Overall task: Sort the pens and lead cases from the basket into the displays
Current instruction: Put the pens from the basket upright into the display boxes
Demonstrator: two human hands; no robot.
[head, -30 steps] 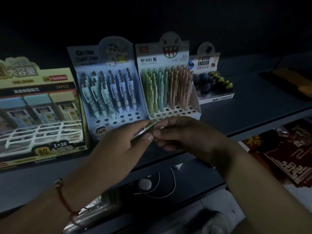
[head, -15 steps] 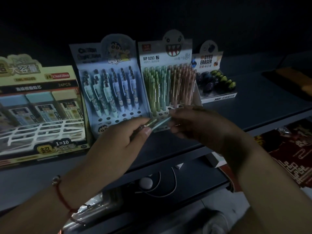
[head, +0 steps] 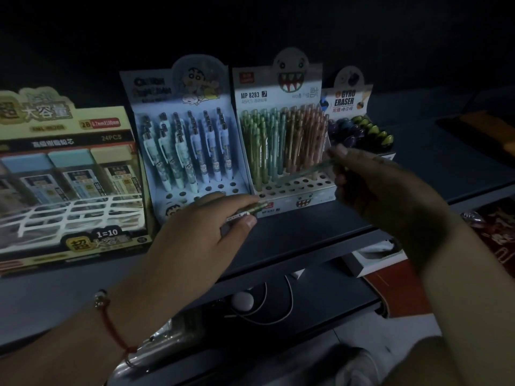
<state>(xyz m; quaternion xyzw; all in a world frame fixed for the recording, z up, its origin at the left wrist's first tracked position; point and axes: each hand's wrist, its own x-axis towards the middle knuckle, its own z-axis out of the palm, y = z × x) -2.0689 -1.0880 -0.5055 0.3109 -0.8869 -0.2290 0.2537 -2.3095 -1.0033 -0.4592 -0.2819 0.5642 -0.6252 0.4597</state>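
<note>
Flanking monster display (head: 281,87) | cartoon display (head: 178,87) | eraser box (head: 352,97)

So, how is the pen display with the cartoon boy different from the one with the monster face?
The cartoon boy display holds white and blue patterned pens with dark tops, set loosely in rows. The monster display holds thin pastel pens, green to pink, packed much more tightly. The cartoon boy display stands left of the monster display. Both are upright card stands with empty holes in the front rows.
</note>
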